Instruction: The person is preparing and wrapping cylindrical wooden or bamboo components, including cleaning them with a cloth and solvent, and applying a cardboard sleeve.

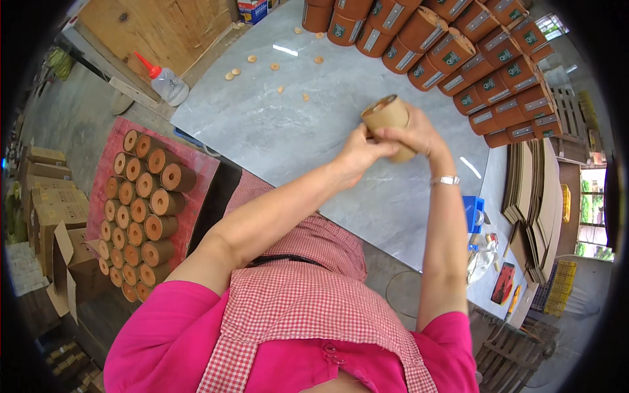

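Observation:
Above the grey marbled table (262, 131), both my hands hold a clay pot (388, 118) wrapped in a tan cardboard sleeve. It is tilted, with its far end facing up and to the left. My left hand (360, 156) grips its lower left side, thumb against the sleeve. My right hand (414, 133) wraps round the right side with the thumb across the front. The hands partly cover the pot, so its lower part is only partly seen. Several small round tan discs (274, 66) lie scattered beyond it on the table.
Stacked terracotta-coloured pots with metal plates (452, 57) line the far right edge. Left, several sleeved clay pots (171, 177) stand on a red board (203, 171). A red-tipped squeeze bottle (170, 88), blue bin (473, 213), phone (503, 283) and cardboard sheets (524, 183) sit around the table.

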`<state>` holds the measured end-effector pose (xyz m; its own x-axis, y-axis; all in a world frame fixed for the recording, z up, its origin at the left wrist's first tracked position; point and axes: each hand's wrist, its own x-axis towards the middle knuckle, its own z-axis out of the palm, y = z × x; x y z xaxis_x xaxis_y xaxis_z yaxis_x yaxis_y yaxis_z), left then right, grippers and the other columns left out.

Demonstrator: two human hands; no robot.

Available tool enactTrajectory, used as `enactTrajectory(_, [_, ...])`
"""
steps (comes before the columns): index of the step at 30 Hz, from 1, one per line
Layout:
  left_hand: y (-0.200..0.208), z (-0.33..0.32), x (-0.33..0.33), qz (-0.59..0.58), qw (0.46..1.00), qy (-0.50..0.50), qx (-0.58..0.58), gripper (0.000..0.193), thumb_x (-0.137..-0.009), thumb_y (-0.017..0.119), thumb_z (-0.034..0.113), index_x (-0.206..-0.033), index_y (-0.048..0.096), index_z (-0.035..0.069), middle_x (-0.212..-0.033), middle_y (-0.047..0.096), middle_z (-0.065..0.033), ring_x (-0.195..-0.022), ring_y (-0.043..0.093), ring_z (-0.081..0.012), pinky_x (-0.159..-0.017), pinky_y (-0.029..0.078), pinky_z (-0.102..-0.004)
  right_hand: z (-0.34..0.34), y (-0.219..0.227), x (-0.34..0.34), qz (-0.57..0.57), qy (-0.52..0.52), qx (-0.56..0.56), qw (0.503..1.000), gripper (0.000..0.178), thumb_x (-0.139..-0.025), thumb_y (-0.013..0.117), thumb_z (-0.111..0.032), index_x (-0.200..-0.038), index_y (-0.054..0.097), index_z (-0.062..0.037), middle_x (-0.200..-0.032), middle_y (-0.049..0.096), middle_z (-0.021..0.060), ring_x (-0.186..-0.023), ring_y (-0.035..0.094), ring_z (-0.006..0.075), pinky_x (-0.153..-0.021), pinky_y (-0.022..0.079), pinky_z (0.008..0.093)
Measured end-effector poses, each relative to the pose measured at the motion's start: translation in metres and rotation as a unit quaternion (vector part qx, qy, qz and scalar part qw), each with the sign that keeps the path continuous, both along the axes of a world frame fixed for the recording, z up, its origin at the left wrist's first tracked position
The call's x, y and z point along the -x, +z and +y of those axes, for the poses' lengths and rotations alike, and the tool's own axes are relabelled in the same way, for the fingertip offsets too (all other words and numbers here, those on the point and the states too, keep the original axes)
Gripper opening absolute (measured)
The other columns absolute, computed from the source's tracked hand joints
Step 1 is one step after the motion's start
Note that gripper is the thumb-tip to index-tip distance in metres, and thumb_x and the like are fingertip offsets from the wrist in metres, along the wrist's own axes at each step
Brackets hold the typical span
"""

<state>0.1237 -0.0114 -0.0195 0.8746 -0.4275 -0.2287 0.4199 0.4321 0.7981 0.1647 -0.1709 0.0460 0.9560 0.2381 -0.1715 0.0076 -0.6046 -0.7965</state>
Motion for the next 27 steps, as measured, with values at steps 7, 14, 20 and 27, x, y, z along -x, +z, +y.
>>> enactTrajectory(7, [0.025,0.039,0.052,-0.247,0.967,0.005,-0.059,0.090,-0.067,0.090,0.011,-0.143,0.043,0.001,-0.133,0.060,-0.0140,-0.125,0.058,-0.0251,-0.108,0.047,-0.0392,0.040,0.001,0.109,-0.147,-0.122,-0.245,0.951,0.079,-0.065,0.090,-0.032,-0.128,0.059,0.0019,-0.119,0.068,0.0118,-0.108,0.066,0.0200,-0.095,0.053,0.0351])
enactTrajectory(14, [0.062,0.072,0.065,-0.306,0.943,-0.082,-0.104,0.090,-0.062,0.092,0.015,-0.140,0.049,0.000,-0.130,0.062,-0.0129,-0.125,0.058,-0.0230,-0.110,0.044,-0.0389,0.054,0.023,0.152,-0.166,-0.099,-0.233,0.953,0.086,-0.063,0.092,-0.030,-0.133,0.053,0.0025,-0.122,0.064,0.0121,-0.113,0.064,0.0211,-0.097,0.052,0.0348])
enactTrajectory(20, [0.057,0.101,0.068,-0.295,0.933,-0.169,-0.122,0.091,-0.060,0.095,0.016,-0.139,0.053,-0.001,-0.129,0.063,-0.0124,-0.123,0.060,-0.0230,-0.111,0.044,-0.0389,0.049,0.024,0.172,-0.180,-0.028,-0.161,0.970,0.108,-0.059,0.093,-0.032,-0.147,0.044,0.0049,-0.138,0.058,0.0191,-0.129,0.054,0.0334,-0.111,0.041,0.0447])
enactTrajectory(27, [0.067,0.111,0.063,-0.373,0.891,-0.220,-0.136,0.093,-0.059,0.097,0.021,-0.138,0.054,-0.001,-0.128,0.065,-0.0146,-0.121,0.062,-0.0262,-0.109,0.046,-0.0395,0.049,0.035,0.178,-0.253,0.015,-0.130,0.959,0.106,-0.051,0.098,-0.033,-0.139,0.052,0.0040,-0.132,0.060,0.0179,-0.127,0.054,0.0346,-0.107,0.043,0.0452])
